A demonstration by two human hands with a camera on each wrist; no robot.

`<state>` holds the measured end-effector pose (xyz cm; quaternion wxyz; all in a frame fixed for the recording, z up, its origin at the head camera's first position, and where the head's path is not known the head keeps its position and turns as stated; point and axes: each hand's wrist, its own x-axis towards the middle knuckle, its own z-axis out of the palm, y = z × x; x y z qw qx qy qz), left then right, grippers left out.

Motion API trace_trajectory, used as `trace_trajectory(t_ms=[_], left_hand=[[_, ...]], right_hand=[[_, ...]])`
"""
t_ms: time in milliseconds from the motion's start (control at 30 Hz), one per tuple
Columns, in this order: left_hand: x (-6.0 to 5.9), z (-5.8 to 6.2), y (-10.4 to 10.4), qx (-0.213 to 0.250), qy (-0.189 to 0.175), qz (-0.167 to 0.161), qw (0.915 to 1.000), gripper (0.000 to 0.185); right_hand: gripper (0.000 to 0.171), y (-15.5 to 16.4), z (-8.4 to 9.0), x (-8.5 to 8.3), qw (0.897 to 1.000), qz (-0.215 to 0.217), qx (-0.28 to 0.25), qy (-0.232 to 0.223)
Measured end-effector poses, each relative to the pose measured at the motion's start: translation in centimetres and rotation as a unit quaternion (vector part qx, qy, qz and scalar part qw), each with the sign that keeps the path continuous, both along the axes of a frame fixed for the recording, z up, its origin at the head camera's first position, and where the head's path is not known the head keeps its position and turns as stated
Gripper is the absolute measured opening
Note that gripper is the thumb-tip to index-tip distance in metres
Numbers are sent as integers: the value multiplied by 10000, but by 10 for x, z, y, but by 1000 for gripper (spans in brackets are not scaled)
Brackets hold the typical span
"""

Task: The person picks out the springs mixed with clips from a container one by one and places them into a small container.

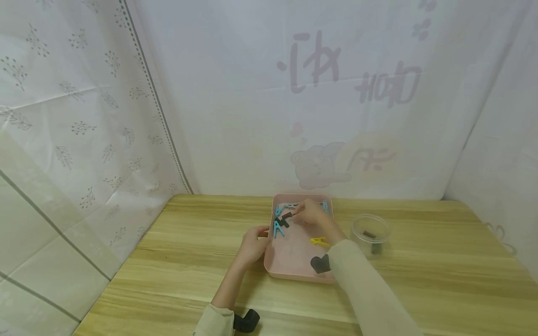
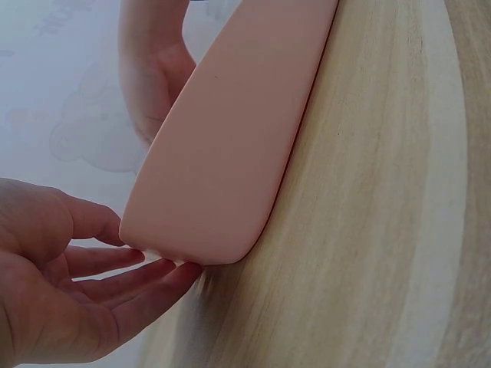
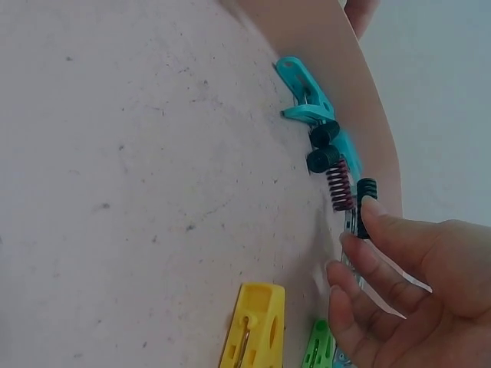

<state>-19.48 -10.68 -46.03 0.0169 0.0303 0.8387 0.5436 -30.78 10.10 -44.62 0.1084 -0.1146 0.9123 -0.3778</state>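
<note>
Your left hand (image 1: 252,244) is resting against the left wall of the pink tray (image 1: 290,270), fingers loosely spread and touching the tray's near corner from outside, as the left wrist view shows; it is not curled round anything. Your right hand (image 1: 312,214) is reaching into the tray's far end, and its fingertips (image 3: 374,207) are pinching a dark spring (image 3: 340,186) with black end caps, right against the tray's wall. A teal clothespin (image 3: 305,96) is lying just beyond the spring along that same wall, while a yellow clothespin (image 3: 254,326) and a green one (image 3: 317,346) are sitting near your fingers. The middle of the tray floor is lying open around your hand. On the wooden table (image 1: 185,242), a clear round container (image 1: 370,232) is standing just right of the tray, apart from it, with wide bare wood to the left.
</note>
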Motion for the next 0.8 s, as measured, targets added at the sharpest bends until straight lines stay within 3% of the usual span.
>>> trace_trajectory(t_ms=[800], left_hand=[[0,-1,0,76,37,-42,10000,42]], right_hand=[[18,6,17,14,9996,52,134,230]])
